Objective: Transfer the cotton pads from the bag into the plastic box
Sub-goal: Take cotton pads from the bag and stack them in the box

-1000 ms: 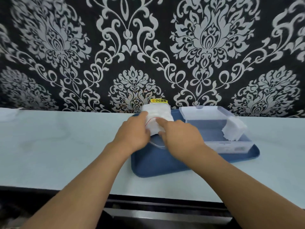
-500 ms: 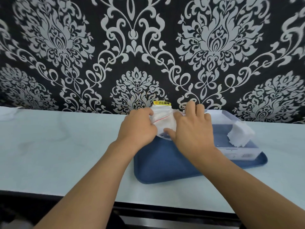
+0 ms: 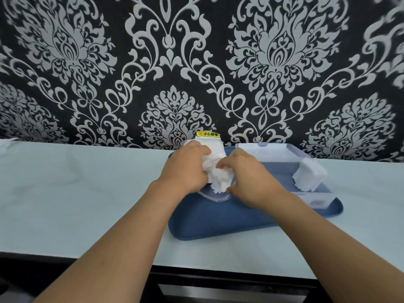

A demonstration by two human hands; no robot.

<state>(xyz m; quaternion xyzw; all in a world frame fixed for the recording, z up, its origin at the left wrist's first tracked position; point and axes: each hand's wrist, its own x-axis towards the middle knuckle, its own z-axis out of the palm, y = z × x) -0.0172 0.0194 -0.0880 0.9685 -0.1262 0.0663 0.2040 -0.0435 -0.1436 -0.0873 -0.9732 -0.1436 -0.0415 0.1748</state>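
A yellow label (image 3: 208,134) with black Chinese characters reading 小心触电 sits just above centre of the frame, on the patterned black-and-silver wall (image 3: 284,62), right behind the bag (image 3: 215,149). The bag, of clear plastic, is at centre, over the far left part of a blue tray (image 3: 218,219). The left hand (image 3: 185,169) curls around the bag's left side and grips it; the right hand (image 3: 249,178) pinches the white pads (image 3: 219,179) bunched out of the bag's near end. Below them a clear lid (image 3: 215,196) lies on the tray. The box (image 3: 314,196), clear plastic, sits right of centre on the tray, partly hidden by the right hand, with a stack of pads (image 3: 309,177) leaning at its right end. The tray rests on a pale desk (image 3: 76,182).
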